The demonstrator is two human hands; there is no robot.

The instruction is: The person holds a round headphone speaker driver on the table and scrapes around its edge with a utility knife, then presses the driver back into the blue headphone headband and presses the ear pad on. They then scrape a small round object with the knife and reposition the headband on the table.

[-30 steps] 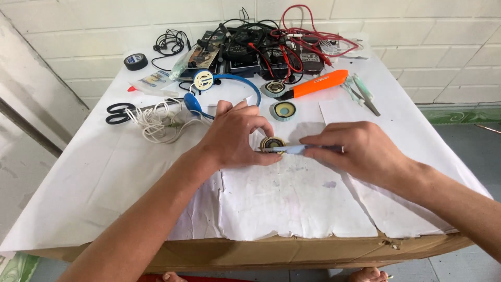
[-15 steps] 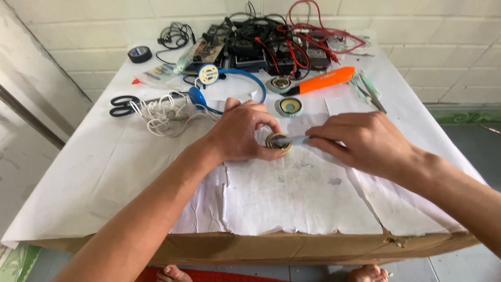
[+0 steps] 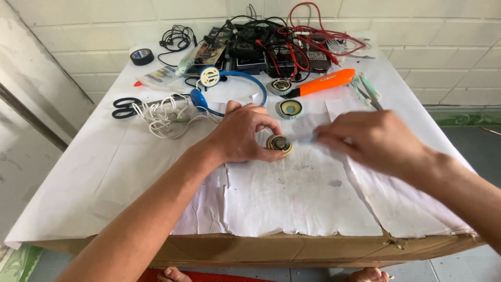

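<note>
Left hand (image 3: 242,133) is pinching a small round brass-coloured speaker disc (image 3: 279,143) flat against the creased white paper sheets (image 3: 292,198), steadying it near the table's middle. Right hand (image 3: 373,141) is closing around a thin pale-blue tool (image 3: 304,138), tip angling at the disc's dark centre; motion blur is hiding the tool's shape. Blue plastic headband headphones (image 3: 237,78) and an orange plastic-handled tool (image 3: 326,82) are lying behind.

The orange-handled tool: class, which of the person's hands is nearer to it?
Right. The right hand lies just below the orange-handled tool; the left hand is farther off, down-left.
</note>
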